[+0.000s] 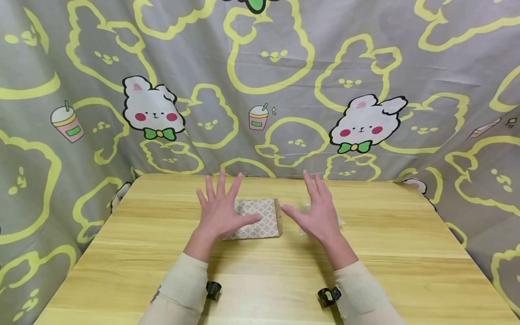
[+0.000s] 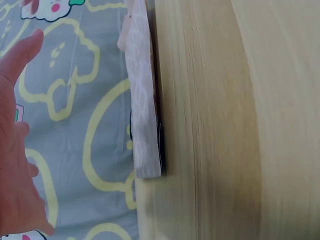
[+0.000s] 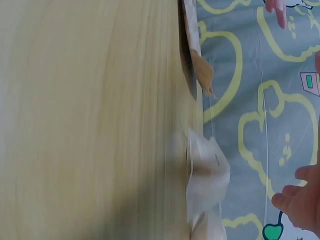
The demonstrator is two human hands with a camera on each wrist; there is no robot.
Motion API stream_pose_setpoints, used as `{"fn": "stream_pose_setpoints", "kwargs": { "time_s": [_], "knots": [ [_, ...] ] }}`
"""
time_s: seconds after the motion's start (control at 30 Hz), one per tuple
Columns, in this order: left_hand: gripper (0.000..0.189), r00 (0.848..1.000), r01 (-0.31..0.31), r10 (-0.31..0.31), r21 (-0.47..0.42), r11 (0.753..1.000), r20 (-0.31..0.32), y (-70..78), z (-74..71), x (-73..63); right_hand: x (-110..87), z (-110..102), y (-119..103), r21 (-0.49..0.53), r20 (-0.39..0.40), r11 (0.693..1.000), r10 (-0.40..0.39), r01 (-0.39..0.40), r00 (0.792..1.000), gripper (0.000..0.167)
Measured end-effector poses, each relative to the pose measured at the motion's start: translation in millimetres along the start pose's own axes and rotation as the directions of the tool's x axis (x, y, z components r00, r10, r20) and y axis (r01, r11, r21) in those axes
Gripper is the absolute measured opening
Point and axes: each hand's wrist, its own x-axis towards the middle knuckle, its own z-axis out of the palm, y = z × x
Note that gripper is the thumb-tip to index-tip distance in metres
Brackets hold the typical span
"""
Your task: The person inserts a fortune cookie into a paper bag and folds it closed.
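My left hand [image 1: 221,214] hovers with spread fingers above a flat paper bag [image 1: 266,207], its thumb stretched over the bag and partly hiding it. The bag has a pale lattice pattern and a brown folded end on its right side. In the left wrist view, the paper bag [image 2: 144,110] appears edge-on, slightly thick, lying on the wood. My right hand [image 1: 321,216], fingers also spread and holding nothing, is over a whitish, thin-looking packet [image 1: 304,209]. In the right wrist view that packet [image 3: 207,175] looks crumpled and translucent; its contents cannot be made out.
Both things lie on a light wooden table [image 1: 260,280]. A grey curtain [image 1: 211,58] with yellow outlines and white rabbit faces hangs behind and along the sides. Black wrist mounts [image 1: 213,290] sit by the beige sleeves [image 1: 178,286].
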Motion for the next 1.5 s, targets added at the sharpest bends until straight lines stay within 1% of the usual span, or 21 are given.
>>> {"fn": "stream_pose_setpoints", "kwargs": {
  "time_s": [0.1,0.17,0.27,0.37,0.47,0.53,0.6,0.73,0.93,1.13,1.4,1.5],
  "knots": [
    [0.12,1.0,-0.014,0.015,-0.06,0.998,0.02,2.9,1.6,0.5,1.1,7,-6,0.083,0.016,0.997,0.002,-0.003,1.0,0.1],
    [0.119,0.999,-0.024,0.028,-0.116,0.993,0.038,5.4,2.8,0.9,1.4,13,-10,0.146,0.014,0.989,0.001,-0.003,1.0,0.096],
    [0.118,0.997,-0.045,0.058,-0.199,0.979,0.058,8.5,5.4,2.5,1.3,24,-14,0.252,0.0,0.968,0.009,-0.009,1.0,0.086],
    [0.116,0.993,-0.066,0.086,-0.241,0.968,0.075,10.6,8.4,4.0,0.7,35,-16,0.334,-0.007,0.942,0.025,-0.021,1.0,0.078],
    [0.113,0.988,-0.067,0.098,-0.248,0.967,0.117,10.9,11.0,4.6,0.3,44,-17,0.372,-0.003,0.928,0.032,-0.029,0.999,0.07],
    [0.11,0.982,-0.05,0.093,-0.252,0.966,0.163,10.1,12.7,4.1,-0.1,49,-18,0.377,0.001,0.925,0.041,-0.038,0.999,0.065],
    [0.109,0.972,-0.032,0.088,-0.249,0.968,0.216,8.7,15.2,3.6,-0.6,52,-18,0.386,0.013,0.921,0.053,-0.054,0.999,0.059],
    [0.107,0.952,-0.01,0.083,-0.238,0.971,0.296,4.8,20.5,2.3,-0.7,57,-20,0.375,0.062,0.923,0.064,-0.082,0.996,0.052],
    [0.108,0.926,-0.002,0.073,-0.187,0.982,0.371,-1.4,27.2,1.3,0.6,62,-20,0.323,0.132,0.938,0.083,-0.122,0.988,0.046],
    [0.112,0.913,0.023,0.052,-0.179,0.984,0.404,-4.5,27.8,1.4,1.3,62,-18,0.291,0.175,0.943,0.114,-0.162,0.978,0.041],
    [0.108,0.907,0.013,0.047,-0.14,0.99,0.418,-5.8,27.9,1.6,-0.2,65,-12,0.24,0.232,0.939,0.192,-0.247,0.954,0.039],
    [0.105,0.906,0.017,0.042,-0.135,0.991,0.422,-6.8,28.7,0.7,-0.4,66,-9,0.225,0.237,0.94,0.201,-0.255,0.95,0.036]
  ]
}}
